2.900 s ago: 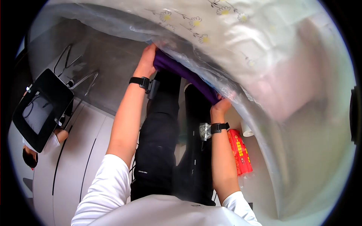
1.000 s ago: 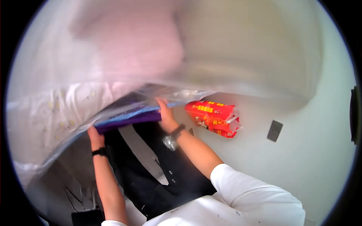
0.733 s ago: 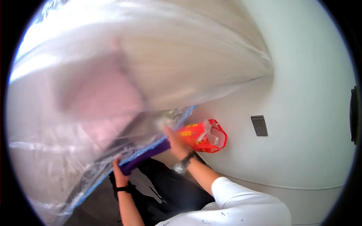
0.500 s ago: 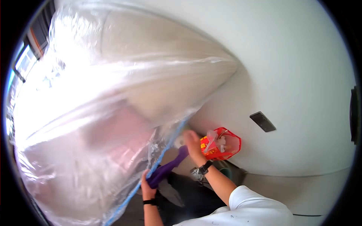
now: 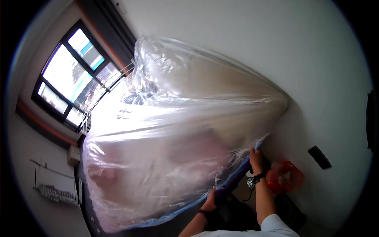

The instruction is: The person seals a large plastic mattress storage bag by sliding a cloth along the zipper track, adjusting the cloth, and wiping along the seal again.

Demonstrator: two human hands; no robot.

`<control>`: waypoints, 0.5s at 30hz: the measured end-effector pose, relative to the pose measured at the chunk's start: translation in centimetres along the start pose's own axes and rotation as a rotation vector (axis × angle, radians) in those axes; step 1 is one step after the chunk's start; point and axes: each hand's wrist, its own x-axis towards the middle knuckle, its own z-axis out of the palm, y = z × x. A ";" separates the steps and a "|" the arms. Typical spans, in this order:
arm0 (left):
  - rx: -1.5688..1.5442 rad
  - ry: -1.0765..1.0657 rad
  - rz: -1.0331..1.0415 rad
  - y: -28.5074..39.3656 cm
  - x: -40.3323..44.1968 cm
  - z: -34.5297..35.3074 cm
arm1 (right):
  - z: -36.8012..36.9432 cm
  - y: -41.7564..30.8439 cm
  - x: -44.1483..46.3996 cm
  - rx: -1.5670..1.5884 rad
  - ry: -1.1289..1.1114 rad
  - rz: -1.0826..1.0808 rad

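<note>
Indoors, in the head view, the left hand [image 5: 210, 200] and right hand [image 5: 256, 156] curl nearly closed on the blue lower edge [image 5: 188, 207] of a clear plastic cover [image 5: 158, 158], fingers partly hidden. It stretches from near the window [image 5: 75, 75] toward the wall [image 5: 308, 59]; open wall separates a red bag [image 5: 298, 177], near the right wrist, from a black panel [image 5: 319, 157].

The bed [image 5: 138, 197] is draped in a clear plastic cover [image 5: 169, 134], wrinkled and glossy, its blue hem [image 5: 177, 212] running along the near edge. Beneath the blurring plastic, a pink cloth item [image 5: 201, 147] lies inward from that edge; another pinkish patch [image 5: 104, 173] shows toward the left edge.
</note>
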 end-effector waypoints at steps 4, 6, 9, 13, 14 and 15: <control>-0.381 -0.096 -0.108 0.0 -1.7 -1.1 | 1.2 6.2 1.7 -0.093 -0.097 0.046; -0.106 -0.131 -0.126 -1.1 -1.6 -2.0 | 2.9 12.3 3.4 -0.127 -0.066 0.070; 0.156 -0.133 0.109 -3.5 -0.9 -2.3 | 1.8 9.9 2.6 -0.113 -0.110 0.095; 0.230 -0.124 -0.003 -2.9 -0.3 0.2 | 1.5 8.7 0.9 0.020 -0.074 0.069; 0.243 -0.117 -0.056 -2.3 -0.2 0.9 | 1.7 8.5 0.5 0.105 -0.015 0.004; 0.206 -0.091 -0.028 -1.9 -0.4 1.4 | 0.9 6.6 -1.6 0.143 0.056 0.015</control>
